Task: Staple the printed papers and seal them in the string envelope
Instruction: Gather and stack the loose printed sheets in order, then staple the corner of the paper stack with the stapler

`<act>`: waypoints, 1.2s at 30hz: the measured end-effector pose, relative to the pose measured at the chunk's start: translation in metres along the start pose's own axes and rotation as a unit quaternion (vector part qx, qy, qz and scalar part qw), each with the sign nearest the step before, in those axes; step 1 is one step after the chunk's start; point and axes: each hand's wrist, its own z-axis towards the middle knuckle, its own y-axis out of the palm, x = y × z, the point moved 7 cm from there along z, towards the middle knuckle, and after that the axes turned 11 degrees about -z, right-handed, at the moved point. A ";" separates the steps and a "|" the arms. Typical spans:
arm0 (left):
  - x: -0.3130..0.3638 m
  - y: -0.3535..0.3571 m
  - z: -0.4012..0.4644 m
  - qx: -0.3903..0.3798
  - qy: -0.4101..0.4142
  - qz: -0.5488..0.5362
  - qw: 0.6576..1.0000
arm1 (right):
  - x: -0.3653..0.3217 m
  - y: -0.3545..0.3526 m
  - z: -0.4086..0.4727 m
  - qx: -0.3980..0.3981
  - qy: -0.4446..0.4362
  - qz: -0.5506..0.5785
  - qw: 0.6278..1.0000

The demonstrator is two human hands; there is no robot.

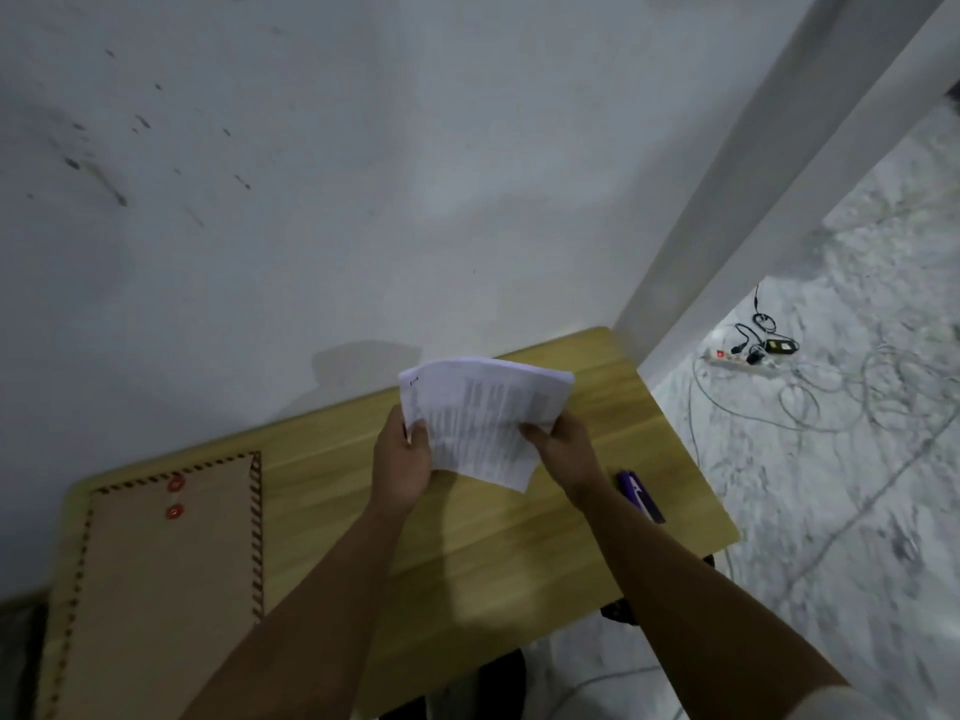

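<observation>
both hands hold the printed papers above the tabletop

the printed papers (pixel 480 415) are the landmark here: a small white stack with blurred columns of text, lifted off the wooden tabletop (pixel 467 558) and tilted toward the white wall (pixel 363 174) behind it. the left hand (pixel 402 459) grips the stack's left edge, thumb curled over the front of the sheets and fingers behind. the right hand (pixel 563 449) grips the lower right part of the stack, thumb on top and fingers curled underneath. both forearms reach in from the near edge of the tabletop.

well to the left of the papers, the string envelope (pixel 171 579) lies flat on the tabletop, brown with a dark striped border, its two red closure discs (pixel 175 497) toward the wall. just right of the papers and below the right wrist, a purple stapler (pixel 641 493) rests on the tabletop near its right edge, partly hidden by the arm.

farther right of the papers, past the tabletop's edge, the marbled floor (pixel 857 459) carries a white power strip (pixel 740 361) with a red light, black plugs and a loose tangle of pale cables (pixel 810 402). motion blur softens the whole view, so the print on the papers cannot be read.
</observation>
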 end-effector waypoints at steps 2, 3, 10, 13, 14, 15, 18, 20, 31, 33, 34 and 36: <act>0.000 0.004 0.000 0.010 -0.012 -0.002 1.000 | 0.000 -0.003 0.005 -0.018 0.000 0.003 1.000; 0.002 0.005 0.000 0.014 -0.018 -0.003 1.000 | 0.000 -0.005 0.008 -0.026 0.004 0.007 1.000; 0.046 0.013 -0.007 -0.012 0.022 0.015 1.000 | -0.015 -0.028 0.018 -0.100 0.014 0.091 0.991; 0.064 0.017 -0.008 0.001 0.052 0.043 0.998 | -0.023 -0.034 0.017 -0.137 0.036 0.176 0.974; 0.069 0.019 -0.007 0.007 0.063 0.054 0.997 | -0.024 -0.037 0.017 -0.143 0.045 0.189 0.970; 0.074 0.021 -0.007 0.014 0.074 0.067 0.995 | -0.023 -0.040 0.016 -0.152 0.055 0.198 0.967; 0.084 0.027 -0.005 0.010 0.112 0.110 0.988 | -0.022 -0.052 0.013 -0.173 0.075 0.185 0.964; 0.086 0.029 -0.002 -0.009 0.127 0.145 0.981 | -0.007 -0.066 0.016 -0.139 0.117 0.191 0.965; 0.030 0.027 -0.009 -0.123 0.087 0.267 0.952 | 0.166 -0.125 0.006 -0.092 0.210 -0.373 0.899; 0.013 0.026 -0.011 -0.146 0.077 0.290 0.943 | 0.177 -0.117 0.001 -0.089 0.205 -0.395 0.891; 0.005 0.027 -0.013 -0.155 0.073 0.298 0.939 | 0.181 -0.113 0.000 -0.077 0.195 -0.401 0.892; -0.008 0.029 -0.016 -0.170 0.061 0.314 0.932 | 0.183 -0.110 -0.003 -0.052 0.177 -0.398 0.899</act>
